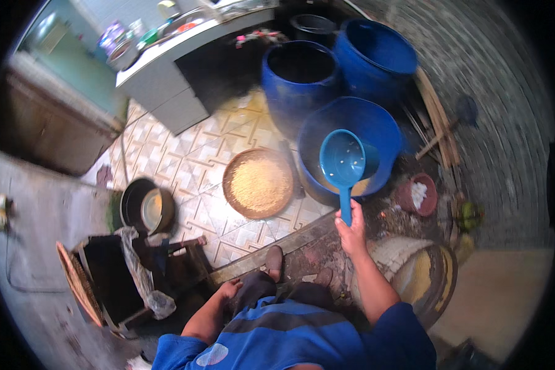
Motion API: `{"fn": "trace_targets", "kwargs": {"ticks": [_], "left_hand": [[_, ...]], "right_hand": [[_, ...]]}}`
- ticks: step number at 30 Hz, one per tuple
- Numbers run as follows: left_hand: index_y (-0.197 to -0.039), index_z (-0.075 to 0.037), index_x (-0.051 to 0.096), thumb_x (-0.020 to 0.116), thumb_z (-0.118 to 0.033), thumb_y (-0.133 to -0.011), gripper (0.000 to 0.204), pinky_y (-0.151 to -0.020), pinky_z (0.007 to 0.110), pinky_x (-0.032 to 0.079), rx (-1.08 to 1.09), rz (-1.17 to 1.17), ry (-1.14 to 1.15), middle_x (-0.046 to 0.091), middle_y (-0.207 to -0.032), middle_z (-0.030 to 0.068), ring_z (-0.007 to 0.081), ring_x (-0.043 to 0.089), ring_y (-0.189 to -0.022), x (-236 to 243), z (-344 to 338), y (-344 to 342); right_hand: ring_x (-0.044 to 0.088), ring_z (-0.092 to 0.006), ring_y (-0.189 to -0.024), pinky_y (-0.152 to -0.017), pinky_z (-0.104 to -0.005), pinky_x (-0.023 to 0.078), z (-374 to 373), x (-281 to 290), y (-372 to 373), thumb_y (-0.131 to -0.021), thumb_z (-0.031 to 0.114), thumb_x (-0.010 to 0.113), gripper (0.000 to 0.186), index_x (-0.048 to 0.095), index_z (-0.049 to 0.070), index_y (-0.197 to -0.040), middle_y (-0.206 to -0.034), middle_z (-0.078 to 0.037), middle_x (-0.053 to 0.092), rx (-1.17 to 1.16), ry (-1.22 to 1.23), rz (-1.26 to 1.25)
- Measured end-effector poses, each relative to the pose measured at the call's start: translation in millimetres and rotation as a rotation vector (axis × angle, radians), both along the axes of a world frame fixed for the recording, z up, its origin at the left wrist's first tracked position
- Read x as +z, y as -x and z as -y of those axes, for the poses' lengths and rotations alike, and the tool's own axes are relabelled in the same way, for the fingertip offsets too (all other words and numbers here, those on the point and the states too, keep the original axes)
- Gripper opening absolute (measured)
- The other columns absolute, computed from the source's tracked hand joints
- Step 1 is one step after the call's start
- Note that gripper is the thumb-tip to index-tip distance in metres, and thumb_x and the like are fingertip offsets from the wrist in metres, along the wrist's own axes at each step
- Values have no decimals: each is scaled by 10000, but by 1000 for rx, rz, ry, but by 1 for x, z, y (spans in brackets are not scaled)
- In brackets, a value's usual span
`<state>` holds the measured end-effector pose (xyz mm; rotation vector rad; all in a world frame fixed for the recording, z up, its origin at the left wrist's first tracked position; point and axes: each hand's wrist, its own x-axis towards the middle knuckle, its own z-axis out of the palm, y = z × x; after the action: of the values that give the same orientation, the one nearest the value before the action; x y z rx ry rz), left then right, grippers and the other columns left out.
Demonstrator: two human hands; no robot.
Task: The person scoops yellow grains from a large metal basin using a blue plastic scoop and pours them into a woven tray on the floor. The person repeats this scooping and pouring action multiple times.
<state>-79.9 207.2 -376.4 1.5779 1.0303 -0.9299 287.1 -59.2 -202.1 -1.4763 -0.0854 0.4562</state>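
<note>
Right grip (351, 234) is clasping the dipper (339, 161) by its handle (345, 209), over the tub's (385, 135) near rim; left grip (230, 288) is resting beside the left leg (256, 290), its opening unclear. The dipper is likely handling light and stiff, its handle offering the surest hold

Blue dipper (343, 165), yellow grains (260, 184), dark-striped blue shirt (283, 339)

Table (166, 92): pale, at the upper left, a metal pot (123, 57) at its left end
Floor (182, 157): patterned tiles, light and brown
Dark pot (130, 203): on the left, something pale and round inside
Plastic bag (135, 265): clear, draped over dark furniture (105, 277)
Red bowl (406, 200): on the right, white pieces (419, 195) inside
Wooden planks (436, 117): beside the grey wall (512, 123) on the right
</note>
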Motion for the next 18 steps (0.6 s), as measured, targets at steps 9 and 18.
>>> {"fn": "trace_targets", "kwargs": {"ticks": [9, 18], "left_hand": [[-1374, 2, 396, 522, -339, -879, 614, -979, 330, 401, -444, 131, 69, 487, -1335, 199, 271, 480, -1226, 9, 55, -82], [-1139, 39, 556, 567, -52, -812, 340, -922, 392, 488, -1494, 723, -45, 514, -1272, 257, 355, 561, -1117, -26, 121, -142]], "right_hand": [[398, -51, -614, -510, -215, 356, 267, -16, 56, -919, 121, 534, 385, 412, 86, -1282, -843, 21, 455, -941, 106, -102], [509, -152, -810, -681, -314, 418, 478, -254, 176, -917, 168, 514, 322, 478, 103, -1230, -986, -43, 553, -1330, 359, -932]]}}
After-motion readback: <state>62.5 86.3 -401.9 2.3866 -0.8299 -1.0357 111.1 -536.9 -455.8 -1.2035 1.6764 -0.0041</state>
